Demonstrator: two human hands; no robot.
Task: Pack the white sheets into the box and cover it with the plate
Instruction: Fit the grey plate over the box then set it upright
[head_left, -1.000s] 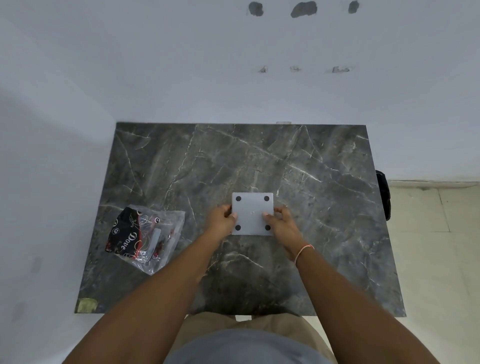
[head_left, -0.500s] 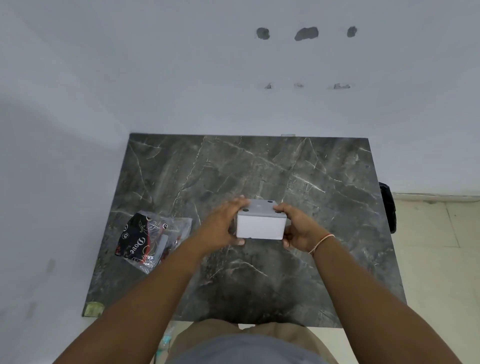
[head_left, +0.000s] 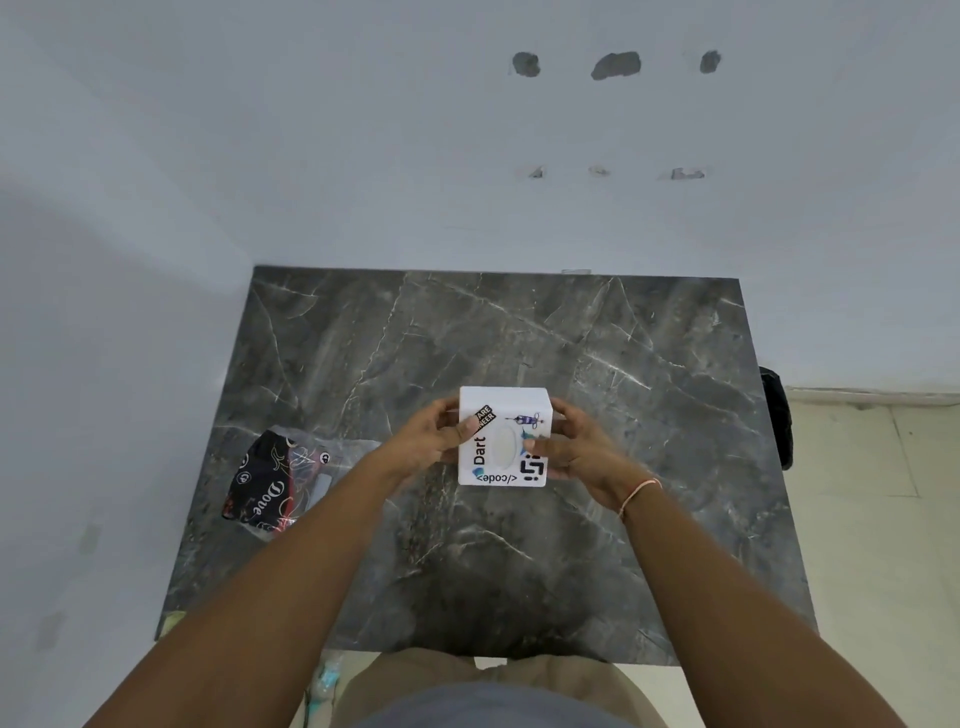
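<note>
A small white box (head_left: 503, 402) is held above the middle of the dark marble table (head_left: 649, 415). Its sticker-covered face points up at me, with an oval slot in the centre. My left hand (head_left: 431, 439) grips its left side, thumb on the stickered face. My right hand (head_left: 576, 449) grips its right side, fingers over the lower right stickers. No loose white sheets are visible. The face with four dark dots seen earlier is turned away from me.
A clear plastic bag (head_left: 291, 475) with black and red printed contents lies on the table's left part. A black object (head_left: 776, 415) hangs off the table's right edge. White walls stand behind and to the left. Tiled floor lies to the right.
Both hands lifted the box off the table and turned it over. The face with four dark dots went away from me and the stickered face with the oval slot came up.
</note>
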